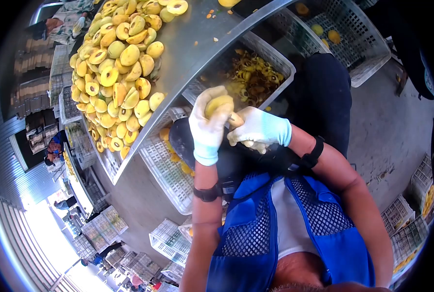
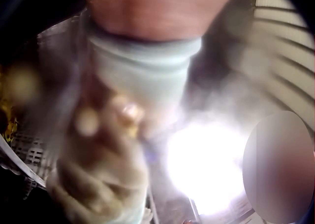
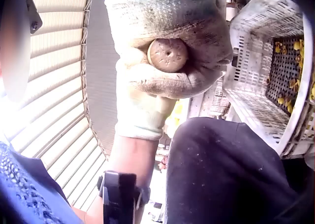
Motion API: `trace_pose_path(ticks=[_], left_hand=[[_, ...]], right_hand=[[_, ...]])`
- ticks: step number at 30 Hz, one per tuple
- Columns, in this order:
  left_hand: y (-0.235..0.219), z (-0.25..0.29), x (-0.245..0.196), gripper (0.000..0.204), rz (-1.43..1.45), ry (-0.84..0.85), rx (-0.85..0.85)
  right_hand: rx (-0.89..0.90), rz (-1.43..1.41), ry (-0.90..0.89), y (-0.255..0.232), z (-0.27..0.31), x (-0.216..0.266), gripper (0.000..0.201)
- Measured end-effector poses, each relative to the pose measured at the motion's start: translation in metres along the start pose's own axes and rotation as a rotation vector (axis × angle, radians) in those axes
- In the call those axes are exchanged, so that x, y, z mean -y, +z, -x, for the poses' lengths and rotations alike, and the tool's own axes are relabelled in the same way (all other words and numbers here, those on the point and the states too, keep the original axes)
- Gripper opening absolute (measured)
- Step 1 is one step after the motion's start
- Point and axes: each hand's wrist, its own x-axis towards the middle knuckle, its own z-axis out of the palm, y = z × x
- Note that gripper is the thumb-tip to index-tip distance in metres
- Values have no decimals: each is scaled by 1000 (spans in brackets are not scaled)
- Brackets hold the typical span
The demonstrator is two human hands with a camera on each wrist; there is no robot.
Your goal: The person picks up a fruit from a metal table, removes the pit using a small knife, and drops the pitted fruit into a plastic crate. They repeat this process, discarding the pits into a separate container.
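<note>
In the head view my gloved left hand (image 1: 208, 129) holds a piece of yellow fruit (image 1: 219, 103), which looks like a peach half, above the front of the bench. My gloved right hand (image 1: 263, 127) is close against it, fingers curled round a tool with a light wooden handle (image 1: 235, 119). The round butt of that handle (image 3: 168, 55) shows in the right wrist view between the curled fingers; the tool's working end is hidden by the hands. The left wrist view is blurred and shows mostly the pale glove cuff (image 2: 142, 68).
Many halved yellow fruits (image 1: 109, 76) are heaped on the metal bench (image 1: 192, 46). Below its edge stands a crate (image 1: 289, 68) with dark and yellow scraps. Another crate (image 1: 170, 170) holds yellow pieces at the left knee; a further crate (image 1: 368, 58) stands at upper right.
</note>
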Motion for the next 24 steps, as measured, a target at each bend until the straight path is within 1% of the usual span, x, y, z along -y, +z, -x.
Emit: trace_pose_path(ticks=[1, 3, 6, 9, 10, 12, 13, 14, 17, 18, 21, 22, 24], left_hand=[[-5, -5, 3, 41, -62, 70, 53], [-6, -5, 2, 43, 294, -152, 108], [-1, -9, 12, 43, 346, -134, 47], [0, -15, 17, 41, 284, -44, 97], [-3, -18, 12, 37, 129, -47, 152], [-7, -26, 1, 34, 52, -79, 242], [-8, -27, 0, 32, 13, -97, 288], [-9, -28, 1, 29, 87, -88, 298], [-8, -27, 23, 21, 310, 19, 309], [-2, -24, 31, 26, 627, -44, 277], [12, -16, 40, 32, 995, -10, 196], [13, -14, 41, 32, 998, -25, 169], [11, -13, 39, 34, 1001, -39, 179]], right_hand=[[28, -32, -8, 0, 0, -2, 23], [88, -95, -24, -1, -1, -8, 23], [138, -180, 35, 0, 2, -4, 23], [158, -179, 14, -4, 0, -10, 24], [138, -152, 17, -2, 1, -9, 24], [103, -99, 22, 1, 4, -7, 24], [127, -146, 34, 2, 2, -8, 23], [149, -192, 46, 0, 1, -9, 22], [230, -306, 62, -1, -1, -11, 21], [261, -339, 63, -2, -2, -11, 21], [240, -281, 21, 2, -1, -9, 22], [251, -272, 23, 1, -2, -9, 22], [270, -255, 29, 2, -3, -9, 22]])
